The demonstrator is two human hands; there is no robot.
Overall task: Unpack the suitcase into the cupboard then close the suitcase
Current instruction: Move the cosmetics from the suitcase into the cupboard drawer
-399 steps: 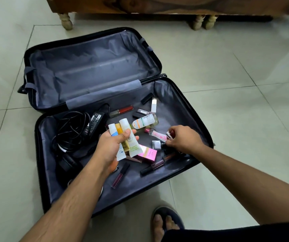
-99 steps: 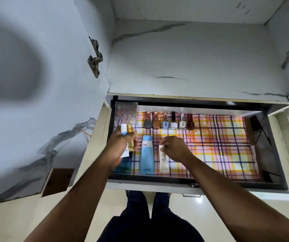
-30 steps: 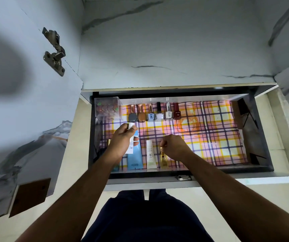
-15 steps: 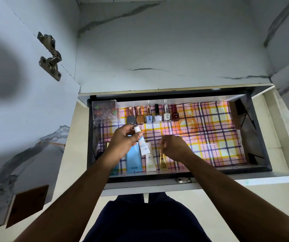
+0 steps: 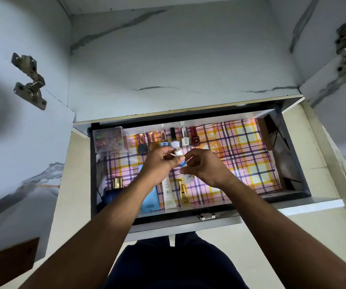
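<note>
Cupboard drawer point(image 5: 289, 196), pulled open and lined with pink-and-yellow checked paper, sits under both hands. The left hand point(image 5: 159, 163) and right hand point(image 5: 204, 166) together pinch one small white tube with a blue band point(image 5: 182, 163) above the drawer's middle. Six nail-polish bottles point(image 5: 185, 140) line the back edge; their labels are too small to read. Three tubes point(image 5: 169, 193) lie along the front edge.
</note>
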